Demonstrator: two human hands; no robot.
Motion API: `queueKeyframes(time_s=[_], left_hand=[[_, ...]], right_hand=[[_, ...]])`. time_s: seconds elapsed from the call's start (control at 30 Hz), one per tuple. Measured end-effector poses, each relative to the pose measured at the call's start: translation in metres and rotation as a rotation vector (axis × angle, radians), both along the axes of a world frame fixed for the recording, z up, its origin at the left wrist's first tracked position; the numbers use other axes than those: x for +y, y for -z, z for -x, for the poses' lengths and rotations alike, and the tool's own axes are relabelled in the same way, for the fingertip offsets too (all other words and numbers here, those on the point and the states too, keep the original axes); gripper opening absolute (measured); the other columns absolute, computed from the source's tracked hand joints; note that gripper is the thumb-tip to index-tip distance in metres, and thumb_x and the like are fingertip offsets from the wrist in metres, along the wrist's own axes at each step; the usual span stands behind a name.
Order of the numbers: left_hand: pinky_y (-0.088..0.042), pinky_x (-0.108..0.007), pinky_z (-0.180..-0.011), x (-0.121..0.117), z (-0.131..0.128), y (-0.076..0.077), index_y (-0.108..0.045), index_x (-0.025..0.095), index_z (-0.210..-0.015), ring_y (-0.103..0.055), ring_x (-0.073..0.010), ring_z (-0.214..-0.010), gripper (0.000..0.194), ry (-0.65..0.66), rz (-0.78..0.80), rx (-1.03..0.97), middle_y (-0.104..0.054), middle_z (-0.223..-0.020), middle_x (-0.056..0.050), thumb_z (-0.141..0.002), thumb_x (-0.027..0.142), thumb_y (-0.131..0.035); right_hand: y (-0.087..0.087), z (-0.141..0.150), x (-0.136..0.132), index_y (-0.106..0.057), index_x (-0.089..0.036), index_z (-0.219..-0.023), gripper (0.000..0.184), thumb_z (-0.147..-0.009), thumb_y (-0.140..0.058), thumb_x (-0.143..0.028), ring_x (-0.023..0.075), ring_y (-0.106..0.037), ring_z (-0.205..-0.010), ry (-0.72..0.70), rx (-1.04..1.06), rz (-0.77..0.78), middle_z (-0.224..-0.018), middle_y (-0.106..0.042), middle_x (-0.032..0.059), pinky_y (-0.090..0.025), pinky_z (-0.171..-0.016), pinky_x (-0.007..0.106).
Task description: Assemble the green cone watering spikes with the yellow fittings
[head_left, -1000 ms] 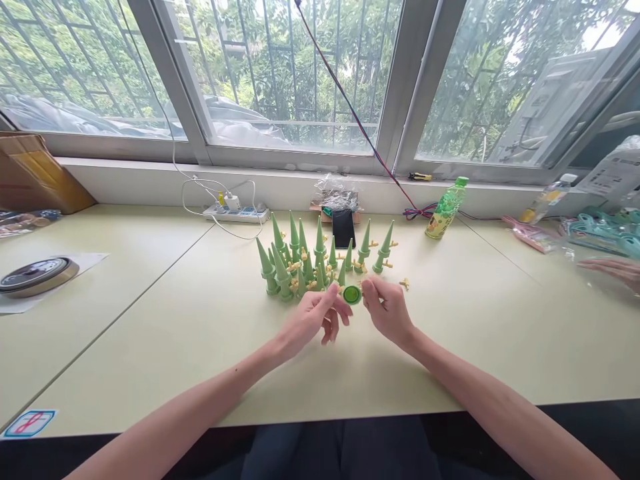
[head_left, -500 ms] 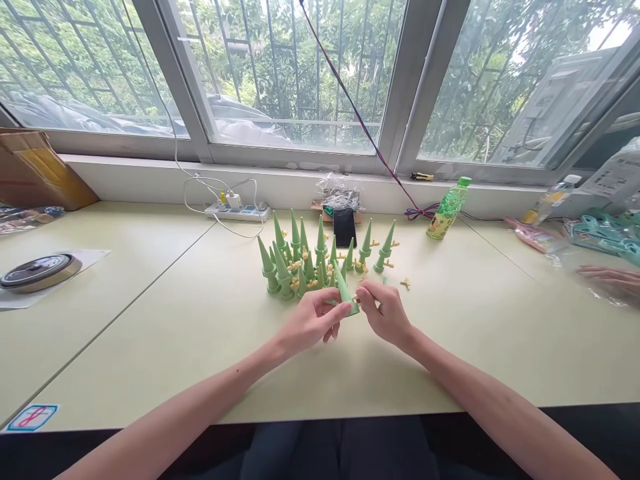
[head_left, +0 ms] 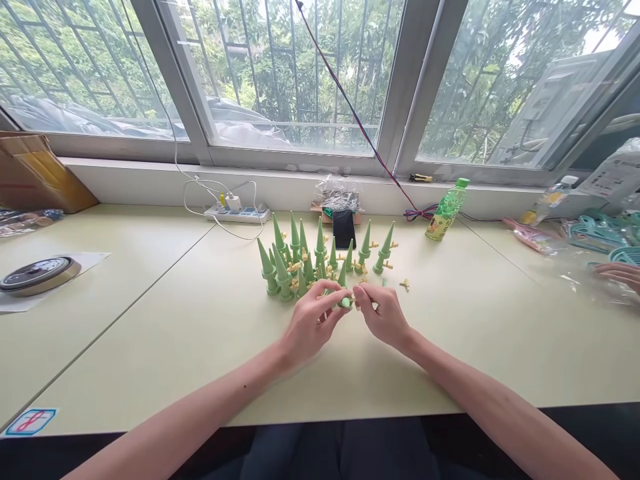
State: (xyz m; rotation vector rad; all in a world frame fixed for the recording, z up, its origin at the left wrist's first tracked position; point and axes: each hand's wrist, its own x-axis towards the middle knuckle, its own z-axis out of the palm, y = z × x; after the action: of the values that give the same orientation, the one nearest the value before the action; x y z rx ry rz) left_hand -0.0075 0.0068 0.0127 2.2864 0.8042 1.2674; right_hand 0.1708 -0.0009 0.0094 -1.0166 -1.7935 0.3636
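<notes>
My left hand [head_left: 311, 319] is closed around a green plastic watering spike [head_left: 345, 303], its narrow end turned toward me. Close against it, my right hand [head_left: 383, 313] pinches a small yellow valve [head_left: 357, 307], mostly covered by the fingers, at the spike's side. Just beyond both hands, several green watering spikes [head_left: 283, 272] stand upright in a cluster, many with yellow valves sticking out sideways. One loose yellow valve [head_left: 405, 285] lies on the table to the right of my right hand, and a small green piece [head_left: 384, 283] lies nearer to it.
Behind the cluster lies a black phone [head_left: 344, 230] by a plastic-wrapped box. A green-capped bottle [head_left: 447, 210] stands back right; a power strip [head_left: 237, 213] lies back left. A tape roll [head_left: 40, 275] is at far left. Another person's hand [head_left: 620, 273] is at the right edge.
The watering spike in my left hand has been tipped from pointing up and away to pointing toward me. My right hand stays pinched beside it. The other person's hand has shifted right.
</notes>
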Motion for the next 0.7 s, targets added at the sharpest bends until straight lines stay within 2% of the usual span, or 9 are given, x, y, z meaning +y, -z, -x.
queueKeyframes(time_s=[0.13, 0.17, 0.23, 0.33, 0.43, 0.53, 0.7], left_hand=[[-0.048, -0.018, -0.050, -0.006, -0.002, -0.009, -0.064, 0.019, -0.104, -0.052, -0.0037, -0.054, 0.017, -0.069, 0.060, -0.095, -0.060, -0.101, -0.005, -0.091, 0.030, -0.063], [-0.046, -0.018, -0.048, -0.007, -0.002, -0.012, -0.063, 0.017, -0.097, -0.051, -0.0037, -0.053, 0.016, -0.088, 0.103, -0.121, -0.060, -0.096, -0.004, -0.093, 0.032, -0.060], [-0.041, -0.018, -0.045, -0.007, -0.001, -0.015, -0.060, 0.015, -0.083, -0.048, -0.0040, -0.047, 0.029, -0.084, 0.248, -0.138, -0.060, -0.078, -0.001, -0.096, 0.039, -0.053], [-0.037, -0.018, -0.039, -0.004, -0.001, -0.016, -0.061, 0.012, -0.071, -0.048, -0.0054, -0.041, 0.050, 0.068, 0.570, -0.104, -0.059, -0.064, -0.002, -0.097, 0.052, -0.044], [-0.037, -0.019, -0.036, -0.001, -0.002, -0.014, -0.067, 0.011, -0.081, -0.052, -0.0078, -0.041, 0.057, 0.253, 0.833, -0.112, -0.062, -0.069, -0.004, -0.094, 0.060, -0.043], [-0.039, -0.020, -0.037, 0.000, -0.002, -0.014, -0.067, 0.011, -0.086, -0.052, -0.0078, -0.042, 0.054, 0.323, 0.942, -0.163, -0.062, -0.070, -0.004, -0.092, 0.060, -0.048], [-0.039, -0.020, -0.041, 0.001, 0.001, -0.018, -0.064, 0.012, -0.083, -0.050, -0.0088, -0.042, 0.046, 0.383, 1.028, -0.200, -0.055, -0.054, 0.000, -0.092, 0.056, -0.053]], right_hand=[[-0.003, -0.001, -0.001, -0.039, -0.020, -0.062, 0.042, -0.102, -0.039, -0.033, 0.0100, -0.042, -0.049, 0.074, 0.100, 0.006, -0.054, -0.045, -0.0025, -0.033, -0.050, 0.024], [-0.004, -0.002, -0.001, -0.038, -0.020, -0.062, 0.042, -0.102, -0.039, -0.034, 0.0100, -0.042, -0.049, 0.093, 0.129, 0.008, -0.054, -0.044, -0.0030, -0.033, -0.050, 0.024], [-0.005, -0.004, -0.001, -0.035, -0.021, -0.063, 0.042, -0.102, -0.039, -0.035, 0.0098, -0.040, -0.048, 0.120, 0.174, 0.000, -0.053, -0.039, -0.0042, -0.032, -0.050, 0.024], [-0.005, -0.005, -0.001, -0.033, -0.021, -0.063, 0.041, -0.102, -0.039, -0.032, 0.0093, -0.037, -0.048, 0.117, 0.157, -0.045, -0.054, -0.035, -0.0051, -0.031, -0.049, 0.023], [-0.005, -0.004, -0.002, -0.034, -0.021, -0.064, 0.038, -0.102, -0.039, -0.028, 0.0090, -0.035, -0.048, 0.039, 0.078, -0.079, -0.055, -0.036, -0.0052, -0.030, -0.049, 0.023], [-0.005, -0.003, -0.003, -0.035, -0.021, -0.065, 0.037, -0.102, -0.038, -0.026, 0.0087, -0.035, -0.048, -0.017, 0.049, -0.083, -0.055, -0.038, -0.0054, -0.030, -0.050, 0.023], [-0.004, -0.004, -0.001, -0.034, -0.021, -0.065, 0.037, -0.102, -0.038, -0.027, 0.0087, -0.034, -0.049, -0.023, 0.037, -0.081, -0.056, -0.037, -0.0052, -0.031, -0.050, 0.023]])
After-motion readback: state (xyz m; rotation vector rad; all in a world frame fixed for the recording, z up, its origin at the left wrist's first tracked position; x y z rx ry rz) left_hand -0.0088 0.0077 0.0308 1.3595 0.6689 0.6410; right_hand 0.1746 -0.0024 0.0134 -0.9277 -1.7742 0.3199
